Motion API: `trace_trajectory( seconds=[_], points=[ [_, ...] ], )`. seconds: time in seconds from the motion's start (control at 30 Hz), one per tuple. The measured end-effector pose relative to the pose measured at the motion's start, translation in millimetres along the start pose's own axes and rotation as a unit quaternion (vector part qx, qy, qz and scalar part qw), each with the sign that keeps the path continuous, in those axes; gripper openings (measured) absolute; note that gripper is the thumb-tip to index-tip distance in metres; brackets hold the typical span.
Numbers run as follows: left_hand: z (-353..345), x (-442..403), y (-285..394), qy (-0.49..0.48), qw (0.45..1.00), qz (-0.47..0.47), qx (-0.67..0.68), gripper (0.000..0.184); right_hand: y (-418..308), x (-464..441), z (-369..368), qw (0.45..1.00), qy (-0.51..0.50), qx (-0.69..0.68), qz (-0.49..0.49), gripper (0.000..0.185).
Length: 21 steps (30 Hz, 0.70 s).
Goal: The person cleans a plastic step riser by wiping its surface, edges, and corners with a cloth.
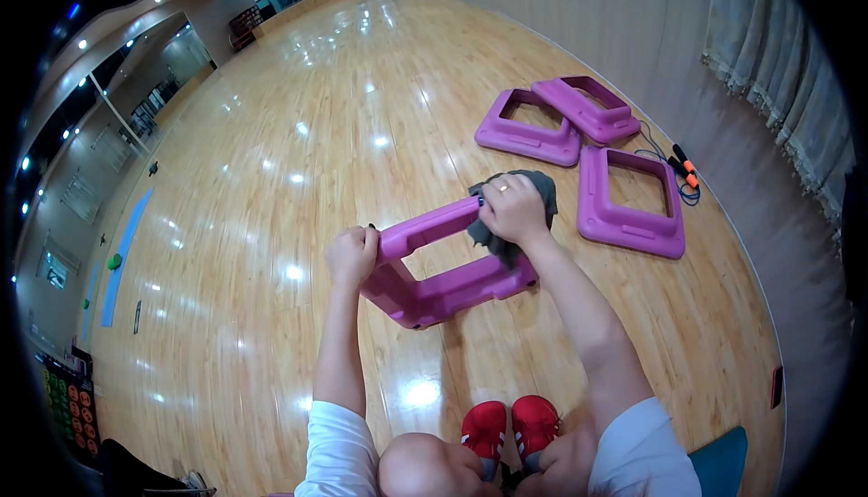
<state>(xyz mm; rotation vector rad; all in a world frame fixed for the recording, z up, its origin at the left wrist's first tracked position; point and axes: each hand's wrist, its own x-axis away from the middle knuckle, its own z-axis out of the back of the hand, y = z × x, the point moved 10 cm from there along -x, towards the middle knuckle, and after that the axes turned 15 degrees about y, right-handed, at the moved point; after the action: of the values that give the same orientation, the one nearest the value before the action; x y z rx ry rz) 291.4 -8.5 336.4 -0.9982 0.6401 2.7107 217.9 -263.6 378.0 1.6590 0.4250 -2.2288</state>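
A purple open-centred frame [452, 285] is held up and tilted over the wooden floor, in front of my knees. My left hand [353, 255] grips its left corner, the fingers wrapped over the edge. At its upper right corner, my right hand [515, 209] is closed on a dark grey cloth [540, 187], which lies against the frame and hangs down behind my fingers. The far side of the cloth is hidden by that hand.
Three more purple frames [632, 240] lie on the floor [362, 126] at the right, two overlapping. Beside them is a jump rope with orange-and-black handles [690, 174]. Red shoes [484, 429] are below. A blue strip [125, 257] and green ball [114, 262] lie left.
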Motion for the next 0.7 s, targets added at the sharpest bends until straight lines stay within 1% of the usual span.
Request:
trace_trajectory(
  seconds=[0.03, 0.13, 0.2, 0.23, 0.27, 0.3, 0.33, 0.37, 0.4, 0.43, 0.47, 0.5, 0.53, 0.57, 0.6, 0.63, 0.7],
  points=[
    [1, 0, 2, 0.002, 1.0, -0.006, -0.001, 0.038, 7, 2, 4, 1.0, 0.003, 0.0, -0.017, 0.01],
    [2, 1, 2, 0.011, 1.0, -0.01, 0.001, 0.038, 14, 0, 7, 1.0, 0.005, 0.003, -0.02, 0.011],
    [3, 2, 4, 0.01, 1.0, -0.01, -0.001, 0.039, 24, -4, 10, 0.997, 0.011, -0.031, -0.068, 0.012],
    [5, 3, 4, 0.009, 1.0, -0.009, -0.002, 0.04, 31, 1, 6, 0.997, 0.011, -0.032, -0.068, 0.012],
    [7, 2, 5, 0.008, 1.0, -0.009, -0.003, 0.04, 48, 12, -1, 0.995, -0.002, -0.01, -0.095, 0.012],
    [8, 2, 7, -0.014, 1.0, 0.002, 0.011, 0.037, 60, 16, -4, 0.992, -0.016, 0.012, -0.122, 0.013],
    [6, 3, 8, -0.036, 0.999, 0.012, 0.025, 0.036, 66, 18, 0, 0.992, 0.005, 0.012, -0.123, 0.014],
    [9, 4, 6, -0.038, 0.999, 0.013, 0.026, 0.036, 69, 22, -2, 0.992, 0.004, 0.013, -0.123, 0.014],
    [12, 6, 18, -0.053, 0.996, -0.061, 0.042, 0.037, 77, 25, 4, 0.987, 0.043, 0.006, -0.154, 0.013],
    [15, 9, 34, -0.069, 0.987, -0.136, 0.056, 0.044, 84, 28, 12, 0.979, 0.084, -0.001, -0.186, 0.013],
    [11, 12, 29, -0.112, 0.986, -0.089, 0.08, 0.055, 95, 36, 10, 0.97, 0.065, -0.016, -0.236, 0.016],
    [15, 12, 34, -0.114, 0.986, -0.089, 0.08, 0.055, 98, 43, 7, 0.969, 0.064, -0.015, -0.237, 0.016],
    [14, 13, 32, -0.136, 0.987, -0.063, 0.063, 0.055, 120, 63, 5, 0.93, 0.102, -0.051, -0.349, 0.018],
    [10, 14, 27, -0.157, 0.986, -0.037, 0.046, 0.055, 139, 85, 2, 0.876, 0.139, -0.086, -0.454, 0.021],
    [8, 16, 25, -0.156, 0.986, -0.037, 0.045, 0.055, 142, 95, 6, 0.831, 0.183, -0.13, -0.508, 0.027],
    [7, 16, 21, -0.141, 0.988, -0.043, 0.041, 0.056, 141, 94, 8, 0.831, 0.185, -0.131, -0.507, 0.027],
    [6, 11, 19, -0.127, 0.99, -0.049, 0.037, 0.058, 144, 107, 39, 0.766, 0.344, -0.098, -0.534, 0.027]
  ],
)
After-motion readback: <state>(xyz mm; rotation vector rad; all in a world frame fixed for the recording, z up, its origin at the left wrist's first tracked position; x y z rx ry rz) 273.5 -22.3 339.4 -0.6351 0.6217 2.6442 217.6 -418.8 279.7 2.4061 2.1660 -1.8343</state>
